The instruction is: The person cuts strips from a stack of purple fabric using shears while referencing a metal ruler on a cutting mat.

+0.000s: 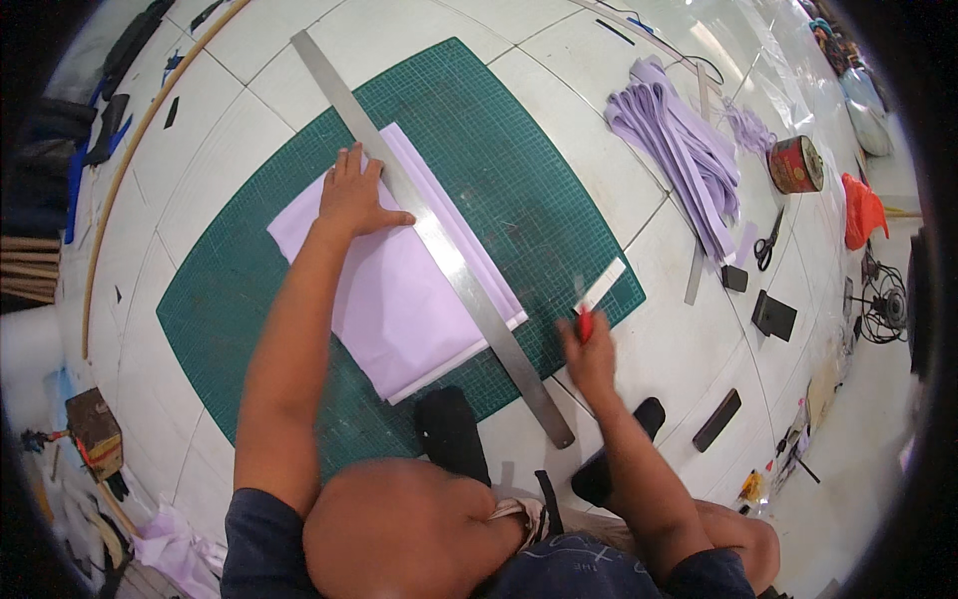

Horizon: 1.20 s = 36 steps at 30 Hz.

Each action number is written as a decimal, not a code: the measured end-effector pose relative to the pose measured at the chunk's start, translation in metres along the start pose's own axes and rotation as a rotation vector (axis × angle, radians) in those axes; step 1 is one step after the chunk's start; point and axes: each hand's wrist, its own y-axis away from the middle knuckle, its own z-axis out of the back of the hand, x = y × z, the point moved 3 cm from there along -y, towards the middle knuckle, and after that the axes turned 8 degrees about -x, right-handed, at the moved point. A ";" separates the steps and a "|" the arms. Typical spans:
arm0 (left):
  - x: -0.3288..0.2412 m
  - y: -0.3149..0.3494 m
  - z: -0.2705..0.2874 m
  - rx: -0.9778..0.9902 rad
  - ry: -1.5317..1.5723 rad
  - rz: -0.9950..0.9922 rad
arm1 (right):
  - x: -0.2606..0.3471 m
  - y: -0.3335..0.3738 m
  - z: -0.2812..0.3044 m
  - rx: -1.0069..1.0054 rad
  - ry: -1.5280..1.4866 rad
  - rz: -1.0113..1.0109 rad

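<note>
Left hand: released, fingers spread, laid flat over the lilac cloth, thumb tip on the metal ruler and fingertips at its left edge. Right hand: grasping a red-handled cutter, near the right corner of the mat; the cutter's tip is blurred.

Cloth lies folded in layers on the green cutting mat, left of the mat's middle. Ruler runs slantwise across it, from far left to near right, both ends beyond the mat — a narrow band of cloth shows on the ruler's right side, the wider part on its left. A white strip lies on the mat just beyond the right hand.

Mat rests on the white tiled floor. To the far right on the floor: a bundle of lilac strips and a round tin; nearer, black scissors and a dark block. Far left: a long curved pole.
</note>
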 end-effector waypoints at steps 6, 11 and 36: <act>0.013 -0.012 -0.018 0.068 0.191 -0.015 | -0.008 -0.079 0.028 -0.196 -0.096 0.002; 0.013 -0.006 -0.018 0.029 0.219 0.005 | -0.037 -0.092 0.014 -0.110 -0.137 -0.094; 0.009 -0.002 -0.016 0.018 0.189 -0.029 | 0.008 -0.064 -0.035 0.085 -0.592 -0.177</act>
